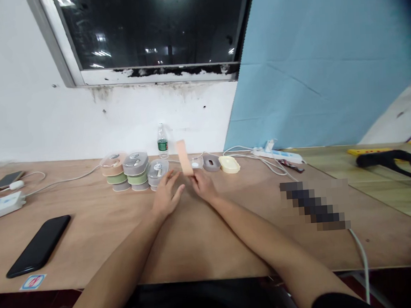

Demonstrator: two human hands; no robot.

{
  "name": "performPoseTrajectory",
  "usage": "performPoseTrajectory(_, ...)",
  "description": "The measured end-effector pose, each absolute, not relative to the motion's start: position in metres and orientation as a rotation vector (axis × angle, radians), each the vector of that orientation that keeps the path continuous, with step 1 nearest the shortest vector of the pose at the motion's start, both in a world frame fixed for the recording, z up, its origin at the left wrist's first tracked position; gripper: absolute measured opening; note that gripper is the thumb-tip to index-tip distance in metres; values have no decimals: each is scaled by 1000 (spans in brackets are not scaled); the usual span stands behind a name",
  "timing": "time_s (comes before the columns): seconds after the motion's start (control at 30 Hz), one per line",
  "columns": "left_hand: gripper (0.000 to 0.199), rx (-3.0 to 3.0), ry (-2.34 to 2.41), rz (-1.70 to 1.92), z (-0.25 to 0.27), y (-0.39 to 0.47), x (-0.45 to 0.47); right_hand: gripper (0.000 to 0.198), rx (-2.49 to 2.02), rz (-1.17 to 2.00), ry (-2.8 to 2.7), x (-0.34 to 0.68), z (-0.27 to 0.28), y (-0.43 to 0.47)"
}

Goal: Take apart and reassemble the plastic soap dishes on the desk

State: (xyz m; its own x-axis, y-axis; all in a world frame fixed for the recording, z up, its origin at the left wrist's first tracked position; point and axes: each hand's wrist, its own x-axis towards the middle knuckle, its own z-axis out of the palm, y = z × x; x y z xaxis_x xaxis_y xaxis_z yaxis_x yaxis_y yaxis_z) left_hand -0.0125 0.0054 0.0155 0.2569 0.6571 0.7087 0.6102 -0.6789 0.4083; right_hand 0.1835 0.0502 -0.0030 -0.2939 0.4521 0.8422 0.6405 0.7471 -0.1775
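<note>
My right hand [203, 184] is closed on the lower end of a flat peach-coloured piece [182, 156], which stands nearly upright above the table. My left hand [166, 194] is open beside it, thumb and fingers apart, with nothing in it. Just beyond the left hand are stacked small boxes with clear lids, among them a grey box [158, 170]. Behind the right hand lie a clear lid [196, 163], partly hidden, a grey tray [211, 162] and a pale yellow open box [229, 164].
More boxes are stacked in peach [114, 166], grey and green. A water bottle [162, 143] stands by the wall. A black phone [39, 245] lies at left near a power strip [4, 205]. Another power strip [279, 154] with cables and a blurred-out dark object [314, 206] are on the right.
</note>
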Motion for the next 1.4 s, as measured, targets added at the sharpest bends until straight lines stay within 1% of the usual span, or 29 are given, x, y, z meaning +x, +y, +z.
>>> performPoseTrajectory(0.1, 38, 2503, 1470, 1547, 17, 11, -21, 22, -970, -263, -1775, 210, -2, 69)
performPoseTrajectory(0.17, 36, 2515, 1628, 1563, 18, 17, -29, 25, -1069, -293, -1645, 232, -4, 81)
performPoseTrajectory(0.27, 42, 2511, 1812, 1481, 16, 26, -39, 31, -1228, -304, -1511, 263, -11, 96)
performPoseTrajectory(0.4, 47, 2510, 1925, 1336, 12, 32, -44, 36, -1433, -243, -1456, 287, -23, 109)
performPoseTrajectory(0.57, 56, 2509, 1987, 1318, 12, 28, -43, 34, -1509, -153, -1501, 289, -31, 119)
performPoseTrajectory(0.73, 48, 2486, 1986, 1315, 13, 28, -40, 35, -1460, -132, -1582, 284, -34, 122)
performPoseTrajectory(1.0, 41, 2427, 1831, 1492, 7, 35, -41, 42, -1420, -191, -1648, 284, -35, 125)
performPoseTrajectory(1.2, 52, 2437, 1805, 1538, 2, 40, -43, 41, -1432, -176, -1654, 284, -35, 125)
performPoseTrajectory(1.4, 53, 2365, 1849, 1523, -2, 42, -41, 39, -1470, -172, -1668, 282, -34, 124)
